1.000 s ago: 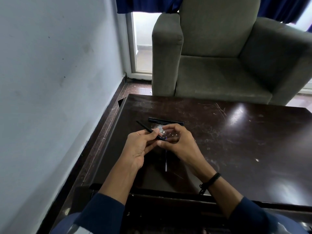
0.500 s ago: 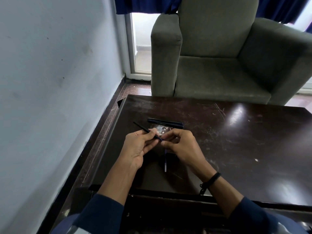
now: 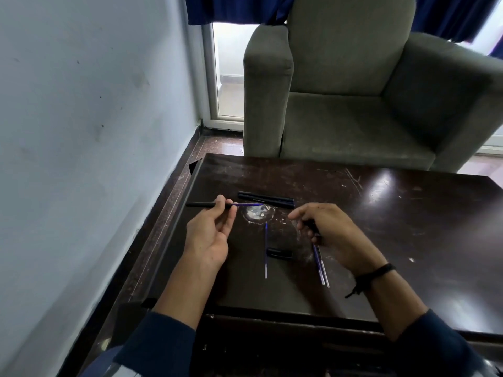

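Left of the white scuff (image 3: pixel 255 213) on the table (image 3: pixel 381 213), the left hand (image 3: pixel 209 235) pinches a pen barrel (image 3: pixel 201 204) between thumb and fingertips. Its blue refill (image 3: pixel 249 204) juts out over the scuff. Right of the scuff, the right hand (image 3: pixel 332 235) curls its fingers round a dark piece (image 3: pixel 313 227). Just behind the scuff lie two black pens (image 3: pixel 266 198). Nearer than it lie a loose refill (image 3: pixel 266 248), a cap (image 3: pixel 279 253) and a pair of refills (image 3: pixel 321 268).
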